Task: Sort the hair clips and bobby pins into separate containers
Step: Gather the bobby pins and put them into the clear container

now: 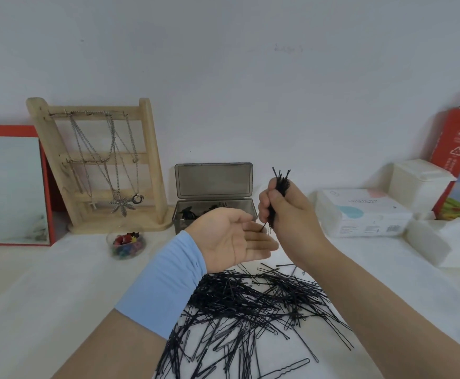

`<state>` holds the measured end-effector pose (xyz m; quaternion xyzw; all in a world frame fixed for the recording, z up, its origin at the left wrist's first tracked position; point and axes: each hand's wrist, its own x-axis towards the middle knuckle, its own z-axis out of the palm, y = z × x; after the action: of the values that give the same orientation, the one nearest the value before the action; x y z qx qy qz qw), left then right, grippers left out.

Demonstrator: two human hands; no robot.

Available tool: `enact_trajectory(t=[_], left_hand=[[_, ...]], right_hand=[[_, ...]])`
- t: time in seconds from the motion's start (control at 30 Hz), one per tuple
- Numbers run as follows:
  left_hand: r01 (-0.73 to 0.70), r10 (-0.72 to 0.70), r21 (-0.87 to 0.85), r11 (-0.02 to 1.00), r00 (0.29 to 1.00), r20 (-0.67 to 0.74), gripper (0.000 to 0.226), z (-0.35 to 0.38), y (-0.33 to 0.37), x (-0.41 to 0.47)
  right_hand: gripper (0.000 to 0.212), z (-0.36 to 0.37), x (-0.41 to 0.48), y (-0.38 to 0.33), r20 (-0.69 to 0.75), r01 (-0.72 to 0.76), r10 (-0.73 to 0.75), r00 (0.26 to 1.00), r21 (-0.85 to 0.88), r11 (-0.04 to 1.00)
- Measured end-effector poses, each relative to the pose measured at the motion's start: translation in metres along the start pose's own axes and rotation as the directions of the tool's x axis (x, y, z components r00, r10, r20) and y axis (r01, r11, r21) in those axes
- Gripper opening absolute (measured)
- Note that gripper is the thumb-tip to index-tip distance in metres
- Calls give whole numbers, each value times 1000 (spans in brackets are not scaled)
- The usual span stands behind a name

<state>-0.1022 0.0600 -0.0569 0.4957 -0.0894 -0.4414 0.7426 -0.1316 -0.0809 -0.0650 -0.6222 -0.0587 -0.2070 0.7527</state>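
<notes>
A big heap of black bobby pins (pixel 253 310) lies on the white table in front of me. My right hand (pixel 289 214) grips an upright bundle of bobby pins (pixel 280 184), their ends sticking out above and below the fist. My left hand (pixel 231 239) is held flat, palm up, just under the bundle's lower ends. Behind the hands stands a grey translucent box (pixel 215 212) with its lid up and dark clips inside. A small clear bowl (pixel 126 244) of coloured hair clips sits to the left.
A wooden necklace stand (pixel 100 165) and a red-framed mirror (pixel 10 187) stand at the back left. A white packet (pixel 363 214), white boxes (pixel 420 184) and a red carton (pixel 458 160) fill the back right.
</notes>
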Motion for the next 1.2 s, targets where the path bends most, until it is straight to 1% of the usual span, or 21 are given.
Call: enact_trajectory(t=[0.1,0.2,0.3,0.37,0.43,0.47,0.5,0.53,0.57,0.6,0.63,0.7,0.73,0.77,0.8,0.87,0.9,0.97,1.03,1.1,1.2], left_hand=[[-12,11,-20,1000,999,-51,38,-3,0,2],[-46,49,-168,985,999,12,43,-3,3,2],[-43,53,-164,986,997,59,46,-3,5,-1],[-1,6,-62,998,997,74,50,-6,6,-4],[13,-7,128,992,999,-47,51,-13,10,-5],[-19,56,238,971,987,-148,48,-15,12,-6],[-86,170,333,939,958,-233,44,-17,16,-5],[-188,311,406,894,913,-263,42,-20,19,-7],[-286,425,463,839,875,-230,41,-21,25,-3],[-343,489,525,779,856,-166,41,-20,27,-2],[-347,498,588,731,860,-111,41,-19,28,3],[-249,458,737,629,884,-92,35,-19,25,11],[-253,483,791,556,873,-60,37,-17,23,12],[-295,527,814,501,849,-16,44,-15,21,13],[-320,565,817,479,825,-8,53,-11,20,13],[-299,609,841,452,791,-46,51,-6,22,17],[-227,607,900,373,793,-51,46,-2,25,24],[-64,521,984,169,853,-34,41,5,23,37],[13,414,999,30,910,-24,34,8,18,53],[28,357,997,-65,934,-3,30,4,11,62],[-7,406,989,-148,911,67,23,-1,6,63]], right_hand=[[25,0,-1,-4,16,-3,2,1000,34,999],[27,-1,-1,-3,37,30,-29,999,-38,999],[23,-1,-2,0,70,14,-6,998,-118,993],[21,-3,-1,1,94,-24,38,995,-149,989],[23,-5,1,-1,116,-79,89,989,-89,993],[24,-6,2,-2,141,-125,128,982,-36,992],[24,-8,2,-2,174,-180,177,969,0,984],[24,-9,3,-2,210,-233,226,951,8,972],[24,-11,2,-1,244,-275,269,932,-9,961],[24,-12,2,0,273,-305,303,913,-36,952],[24,-12,1,1,301,-328,331,894,-63,943],[24,-14,0,0,341,-355,373,863,-115,928],[25,-16,1,-3,340,-356,384,858,-145,923],[25,-20,3,-7,317,-347,388,865,-179,921],[25,-25,7,-11,275,-329,382,882,-221,918],[25,-39,19,-20,165,-251,330,930,-371,894],[25,-46,27,-24,117,-201,289,950,-477,855],[26,-57,43,-31,69,-118,220,973,-673,731],[26,-64,58,-33,80,-67,216,973,-799,598],[25,-67,68,-30,130,-5,269,954,-893,451],[25,-70,73,-23,220,135,441,870,-967,218]])
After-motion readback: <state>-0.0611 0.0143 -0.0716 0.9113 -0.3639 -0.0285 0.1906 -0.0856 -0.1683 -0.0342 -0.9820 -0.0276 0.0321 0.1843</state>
